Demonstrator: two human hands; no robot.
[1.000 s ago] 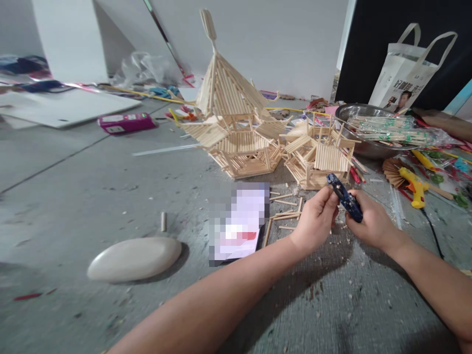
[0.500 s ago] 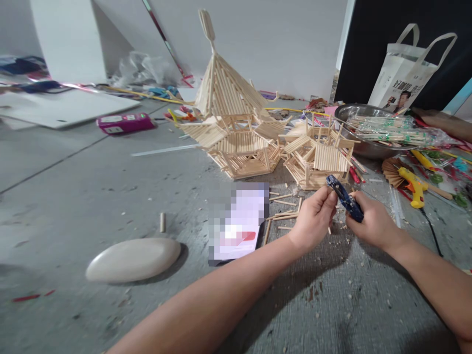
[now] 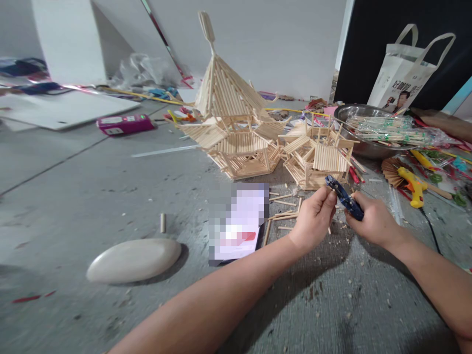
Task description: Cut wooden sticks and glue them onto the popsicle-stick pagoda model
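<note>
My right hand [image 3: 374, 221] is closed around dark blue cutting pliers [image 3: 343, 197], their jaws pointing up and left. The fingers of my left hand [image 3: 315, 214] are pinched together at the pliers' jaws, on a thin wooden stick [image 3: 330, 229] whose end shows below them; the rest is hidden. Just beyond my hands stands a small hexagonal stick model [image 3: 332, 157]. To its left is a larger stick model [image 3: 245, 142], with a pointed stick roof [image 3: 228, 88] behind it. Several cut sticks [image 3: 283, 215] lie left of my left hand.
A phone [image 3: 243, 216] lies left of the cut sticks, and a pale smooth oval object [image 3: 134, 260] farther left. A yellow glue gun [image 3: 413, 187] with a black cord is on the right. Behind it, a metal bowl [image 3: 372, 147] holds bagged sticks; another person's arm [image 3: 446, 123] reaches in.
Almost nothing differs. The pliers and my right hand have shifted very slightly; my left hand keeps its pinch in the same place.
</note>
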